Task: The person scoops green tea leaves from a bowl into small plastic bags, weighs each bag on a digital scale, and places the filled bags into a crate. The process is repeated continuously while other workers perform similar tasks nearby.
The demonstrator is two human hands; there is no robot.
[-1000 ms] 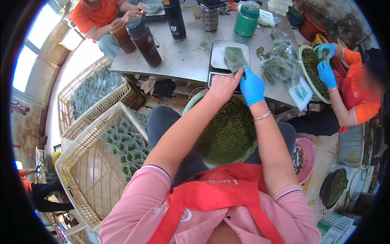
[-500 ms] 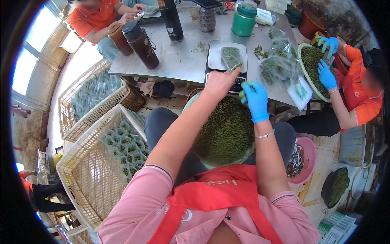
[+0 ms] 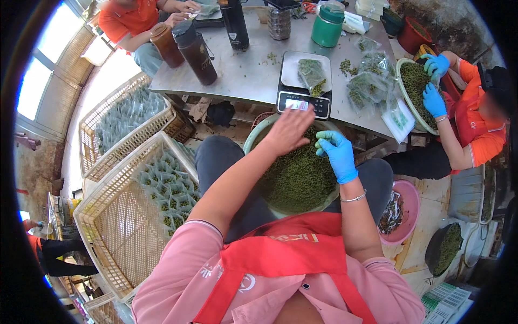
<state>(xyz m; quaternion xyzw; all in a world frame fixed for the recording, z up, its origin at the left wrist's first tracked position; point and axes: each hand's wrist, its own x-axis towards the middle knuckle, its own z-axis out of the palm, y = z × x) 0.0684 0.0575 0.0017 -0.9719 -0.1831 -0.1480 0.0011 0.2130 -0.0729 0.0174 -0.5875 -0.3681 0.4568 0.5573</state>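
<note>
My left hand, bare, is over the near edge of the digital scale and the rim of a round basin. Its fingers are stretched out and hold nothing. On the scale's tray lies a clear plastic bag with small green berries inside, looking like green peppercorns. My right hand, in a blue glove with green-stained fingertips, hovers above the basin. Its fingers are pinched together; what they hold, if anything, is hidden. Loose green berries fill the basin between my knees.
Filled bags lie right of the scale on the metal table, beside flat empty bags. Bottles and a green jar stand farther back. Crates are at left, a pink basin at right. Co-workers sit at both sides.
My left hand has drawn back from the bag on the scale toward me, its fingers now spread. My right hand has come slightly lower. The scale's display is now uncovered and lit.
</note>
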